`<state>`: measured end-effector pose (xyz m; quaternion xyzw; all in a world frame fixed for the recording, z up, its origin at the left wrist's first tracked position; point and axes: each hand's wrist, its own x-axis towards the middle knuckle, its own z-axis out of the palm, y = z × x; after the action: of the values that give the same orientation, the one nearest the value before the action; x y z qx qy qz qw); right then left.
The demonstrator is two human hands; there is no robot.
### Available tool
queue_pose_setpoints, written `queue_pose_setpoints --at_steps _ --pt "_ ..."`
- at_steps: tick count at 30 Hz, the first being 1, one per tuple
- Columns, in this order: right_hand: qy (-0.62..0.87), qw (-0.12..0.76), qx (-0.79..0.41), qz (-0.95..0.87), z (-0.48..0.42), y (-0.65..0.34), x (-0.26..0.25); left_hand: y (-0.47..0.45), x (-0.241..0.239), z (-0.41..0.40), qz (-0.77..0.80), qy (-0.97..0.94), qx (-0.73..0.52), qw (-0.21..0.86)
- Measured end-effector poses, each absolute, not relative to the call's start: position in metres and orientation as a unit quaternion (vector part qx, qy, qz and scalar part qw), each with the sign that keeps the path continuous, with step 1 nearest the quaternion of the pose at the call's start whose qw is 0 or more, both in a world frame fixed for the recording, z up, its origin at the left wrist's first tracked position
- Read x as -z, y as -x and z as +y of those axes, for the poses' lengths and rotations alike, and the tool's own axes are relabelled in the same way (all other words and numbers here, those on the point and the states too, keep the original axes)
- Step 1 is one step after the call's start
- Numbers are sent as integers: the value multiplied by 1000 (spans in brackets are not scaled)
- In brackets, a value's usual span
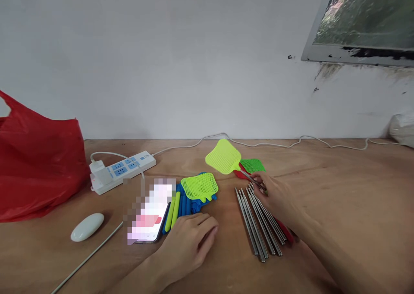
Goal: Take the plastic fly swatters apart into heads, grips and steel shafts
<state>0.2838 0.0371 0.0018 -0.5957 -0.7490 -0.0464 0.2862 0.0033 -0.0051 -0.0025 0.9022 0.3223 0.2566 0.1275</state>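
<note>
My right hand (273, 192) is closed around the thin metal shaft of a yellow-green fly swatter (224, 157), whose head is raised toward the back left. Beneath and beside that hand lie several metal rods (255, 225) in a fanned bundle. Green (254, 164) and red (238, 173) swatter heads lie behind it. My left hand (189, 246) rests on the table with its fingers curled in and nothing visible in them. Just beyond it is a pile of yellow-green swatter heads (200, 186) on blue ones (196, 205), beside yellow-green (174, 210) and blue handles (184, 205).
A lit phone (152, 212) lies left of the handles. Farther left are a white power strip (124, 171) with a plug, a white rounded object (87, 227) and a red plastic bag (39, 164). A white cable (258, 145) runs along the wall.
</note>
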Motion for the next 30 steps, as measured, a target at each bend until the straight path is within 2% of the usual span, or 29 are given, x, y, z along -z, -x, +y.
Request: queue_pose_setpoints --at_steps 7,10,13,16,30 --pt "512 273 54 -813 23 -270 -8 2 -6 -1 396 -745 -531 76" --pt "488 251 76 -833 21 -268 -7 2 -8 3 438 -661 -587 163" --pt "470 237 89 -846 19 -265 -5 1 -7 8 454 -626 -549 317" --pt "440 241 85 -861 18 -262 -5 0 -6 12 457 -619 -504 393" --pt "392 308 91 -862 10 -249 -6 -2 -9 6 447 -631 -477 417"
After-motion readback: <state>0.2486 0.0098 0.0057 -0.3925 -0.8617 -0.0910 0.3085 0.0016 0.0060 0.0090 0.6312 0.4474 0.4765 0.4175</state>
